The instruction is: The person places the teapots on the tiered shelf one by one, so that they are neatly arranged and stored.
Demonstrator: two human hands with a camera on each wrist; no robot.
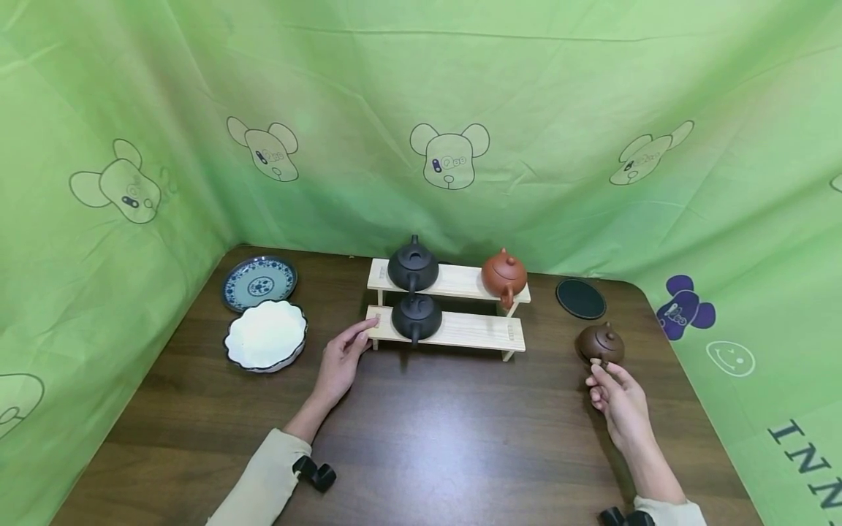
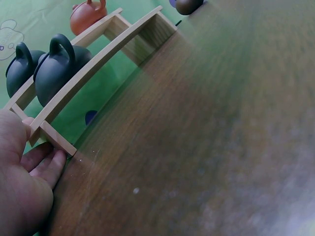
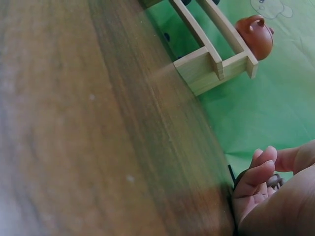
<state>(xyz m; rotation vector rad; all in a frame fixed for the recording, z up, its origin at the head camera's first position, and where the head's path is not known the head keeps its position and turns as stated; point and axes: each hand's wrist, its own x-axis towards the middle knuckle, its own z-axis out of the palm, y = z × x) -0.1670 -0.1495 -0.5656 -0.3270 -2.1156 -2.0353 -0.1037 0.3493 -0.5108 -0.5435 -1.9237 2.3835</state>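
My left hand point(image 1: 338, 369) grips the left end of a two-tier wooden stand point(image 1: 473, 330). In the left wrist view its thumb lies at the board's end, with fingers down beside the leg. One black teapot point(image 1: 413, 264) sits on the upper tier's left side; another black teapot point(image 1: 417, 319) stands in front of it on the lower tier. An orange-red clay teapot point(image 1: 503, 273) occupies the upper tier's right end. On the right, my right hand point(image 1: 621, 405) pinches the handle of a small brown teapot point(image 1: 601, 341) between thumb and fingers. In the right wrist view the hand mostly hides that teapot.
A black round coaster point(image 1: 581, 299) lies behind the brown teapot. At the left, a blue patterned plate point(image 1: 238, 285) lies behind a white scalloped dish point(image 1: 265, 336). Green printed cloth point(image 1: 368, 88) encloses the back and sides of the wooden table point(image 1: 447, 438).
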